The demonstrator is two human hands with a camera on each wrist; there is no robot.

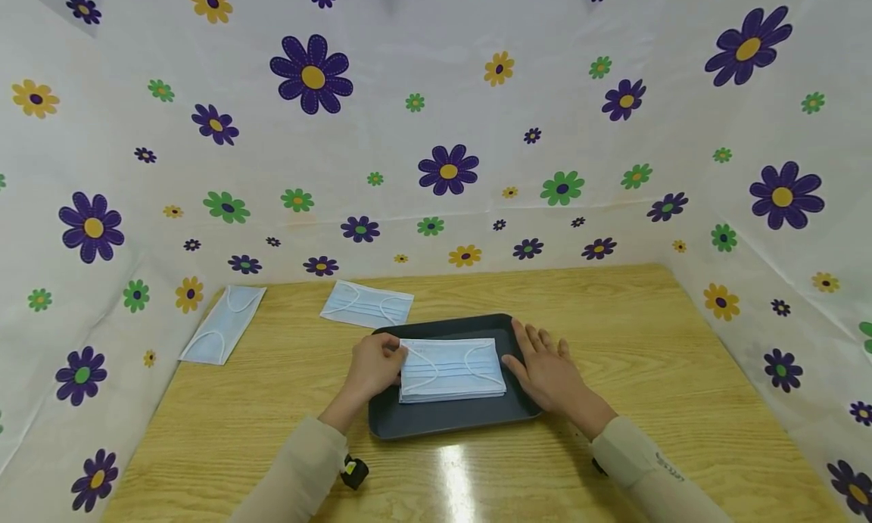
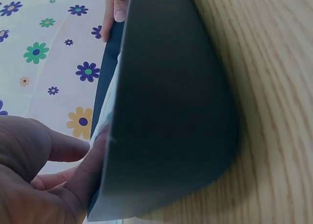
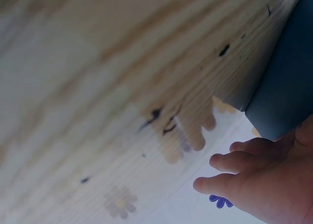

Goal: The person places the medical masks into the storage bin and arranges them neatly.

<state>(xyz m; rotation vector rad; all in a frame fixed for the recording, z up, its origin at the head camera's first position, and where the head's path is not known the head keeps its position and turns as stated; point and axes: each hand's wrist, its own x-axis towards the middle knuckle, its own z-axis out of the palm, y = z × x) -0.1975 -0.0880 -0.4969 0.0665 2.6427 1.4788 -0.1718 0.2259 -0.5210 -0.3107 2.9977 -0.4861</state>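
A stack of light blue pleated face masks (image 1: 450, 368) with white ear loops lies in a dark grey rectangular tray (image 1: 463, 424). At the stack's left edge, my left hand (image 1: 377, 365) pinches a mask between thumb and fingers. In the left wrist view, the tray wall (image 2: 166, 101) hides part of that left hand (image 2: 44, 175) and most of the masks. My right hand (image 1: 552, 372) rests against the tray's right rim, its fingers extended and the thumb over the rim. The right wrist view shows this right hand (image 3: 264, 180) beside the tray's outer wall (image 3: 288, 72).
One loose mask (image 1: 368, 302) lies flat behind the tray, and another mask (image 1: 223, 325) lies at the table's far left. A flower-printed white cloth (image 1: 409, 144) encloses the wooden table (image 1: 647, 372) at the back and both sides.
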